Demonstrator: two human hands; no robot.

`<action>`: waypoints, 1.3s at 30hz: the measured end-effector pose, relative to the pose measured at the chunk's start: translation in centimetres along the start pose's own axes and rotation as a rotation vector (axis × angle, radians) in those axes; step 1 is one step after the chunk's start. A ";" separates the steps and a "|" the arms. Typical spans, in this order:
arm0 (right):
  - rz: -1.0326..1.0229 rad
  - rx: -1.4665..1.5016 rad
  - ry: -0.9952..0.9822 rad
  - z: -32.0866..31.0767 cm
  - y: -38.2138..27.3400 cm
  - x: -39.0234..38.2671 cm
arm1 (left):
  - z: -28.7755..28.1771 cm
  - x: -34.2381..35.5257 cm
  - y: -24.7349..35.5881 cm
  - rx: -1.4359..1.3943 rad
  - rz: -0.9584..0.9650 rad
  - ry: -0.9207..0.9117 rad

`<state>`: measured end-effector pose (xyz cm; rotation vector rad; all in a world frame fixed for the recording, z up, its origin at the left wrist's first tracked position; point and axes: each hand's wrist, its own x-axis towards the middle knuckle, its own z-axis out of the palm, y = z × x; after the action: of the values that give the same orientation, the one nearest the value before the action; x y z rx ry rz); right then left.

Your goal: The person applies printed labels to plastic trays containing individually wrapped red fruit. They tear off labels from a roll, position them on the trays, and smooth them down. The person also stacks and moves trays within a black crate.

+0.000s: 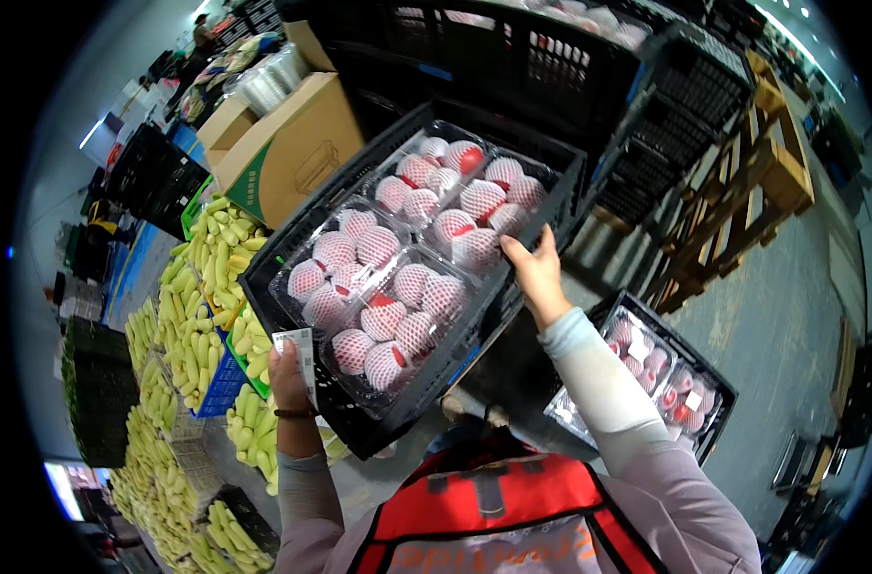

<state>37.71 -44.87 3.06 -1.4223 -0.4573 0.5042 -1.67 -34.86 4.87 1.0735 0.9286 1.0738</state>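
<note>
The left hand [288, 383] pinched a label sheet [308, 359]; the right hand [539, 273] lay at the crate [536, 143] rim, grip unclear. Fruit packs [383, 325] between them seemed unlabelled; rightward packs [661, 368] bore labels [693, 401].

Grey floor [790, 277] spreads right of the right fingers [548, 241]; beyond them glows a strip light [807, 55]; far to their left stands a wall [55, 220].

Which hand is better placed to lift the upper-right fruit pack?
Probably the right hand: its thumb is at the edge of that fruit pack. The left hand, farther off, holds a white sheet.
</note>
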 end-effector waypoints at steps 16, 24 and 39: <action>-1.032 -1.678 -0.231 8.3 -4.7 22.4 | 0.6 -0.5 -0.6 -0.188 -0.040 0.102; -1.322 -1.930 -0.409 10.2 -1.2 27.8 | 1.1 -1.4 -0.1 -0.216 -0.066 0.189; -1.400 -1.642 -0.506 11.0 -5.0 28.5 | -0.4 1.3 -1.2 -0.227 -0.023 0.255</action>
<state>54.80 -19.78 9.08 -1.8821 -2.3846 -0.9664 -1.51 -33.63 3.56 0.7484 0.9900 1.2836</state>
